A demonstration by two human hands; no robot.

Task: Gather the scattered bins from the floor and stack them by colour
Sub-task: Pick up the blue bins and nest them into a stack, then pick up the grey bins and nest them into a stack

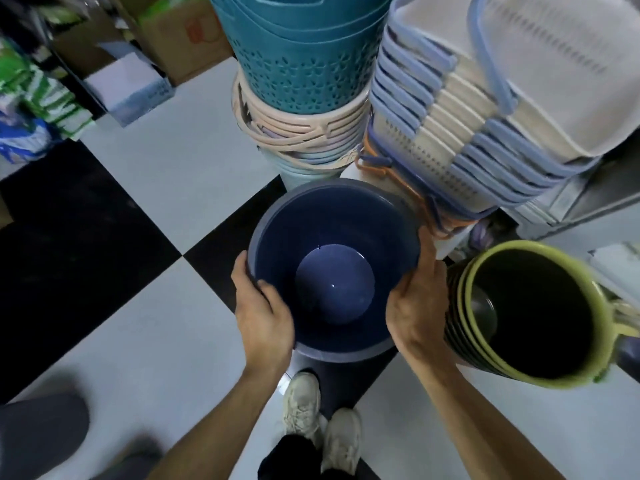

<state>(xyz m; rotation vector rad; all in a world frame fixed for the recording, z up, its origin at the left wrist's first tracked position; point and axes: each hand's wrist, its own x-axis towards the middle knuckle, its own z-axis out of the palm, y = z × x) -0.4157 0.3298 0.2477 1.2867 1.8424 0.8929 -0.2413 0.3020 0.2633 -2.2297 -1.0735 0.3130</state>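
A dark blue bin (334,268) sits between both hands, above the checkered floor (166,188). The left hand (265,313) and right hand (417,306) each clamp its rim. Beside the right hand, stacked green-rimmed bins (526,317) blur at the edges.

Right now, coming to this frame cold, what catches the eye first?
The dark blue bin at the centre, gripped at its rim by the left hand and the right hand. To its right stands a stack of black bins with yellow-green rims. Behind rise a teal basket stack and white baskets with blue handles, over a black-and-white tiled floor.
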